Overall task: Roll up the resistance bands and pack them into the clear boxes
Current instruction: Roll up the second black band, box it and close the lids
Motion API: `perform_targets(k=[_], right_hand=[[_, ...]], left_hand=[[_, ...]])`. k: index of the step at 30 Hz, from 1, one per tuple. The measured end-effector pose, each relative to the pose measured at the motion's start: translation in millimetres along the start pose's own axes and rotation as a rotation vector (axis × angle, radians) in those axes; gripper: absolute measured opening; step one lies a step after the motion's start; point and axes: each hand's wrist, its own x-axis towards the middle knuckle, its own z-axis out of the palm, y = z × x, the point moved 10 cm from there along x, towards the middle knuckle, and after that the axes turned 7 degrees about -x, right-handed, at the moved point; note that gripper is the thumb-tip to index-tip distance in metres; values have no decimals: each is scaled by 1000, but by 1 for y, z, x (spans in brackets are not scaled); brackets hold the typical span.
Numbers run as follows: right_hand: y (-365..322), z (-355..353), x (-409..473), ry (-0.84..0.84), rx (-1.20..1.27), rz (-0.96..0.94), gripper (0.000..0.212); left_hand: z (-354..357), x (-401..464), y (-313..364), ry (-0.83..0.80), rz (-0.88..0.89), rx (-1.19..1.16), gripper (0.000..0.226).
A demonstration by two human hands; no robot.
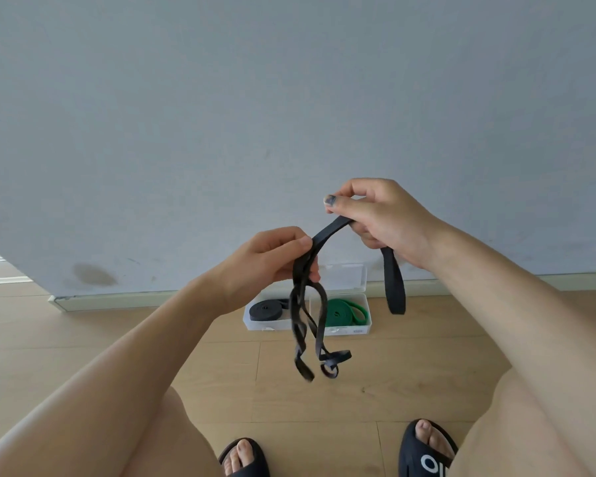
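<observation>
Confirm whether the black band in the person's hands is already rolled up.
No: the black band stretches unrolled between the left hand and the right hand, its loose loops dangling below them.

A plain pale grey-blue wall (221, 98) fills most of the view, lit evenly by soft daylight. It carries faint scuffs and a brownish smudge (93, 274) low on the left side. A pale skirting board (145, 301) runs along its foot, meeting a floor (358, 390) of light wooden planks with thin dark seams between the boards. At the far left the wall ends at a corner, and beyond it a brighter strip of floor and a white threshold (0, 280) show, where stronger light comes in
</observation>
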Motion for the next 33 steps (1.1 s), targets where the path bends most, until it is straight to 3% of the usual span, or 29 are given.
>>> perform_targets(k=[5, 11, 16, 21, 33], right_hand=[[7, 1, -5, -81, -129, 51, 39], [19, 24, -12, -267, -315, 95, 35], [14, 29, -8, -233, -350, 13, 28], [10, 32, -8, -242, -540, -24, 32], [14, 41, -11, -325, -394, 49, 24]], left_hand=[[-5, -2, 3, 36, 11, 39, 28], [-5, -4, 2, 54, -14, 57, 26], [-2, -4, 4, 55, -29, 106, 25], [-3, -6, 0, 57, -66, 152, 27], [-5, -6, -2, 51, -78, 79, 14]])
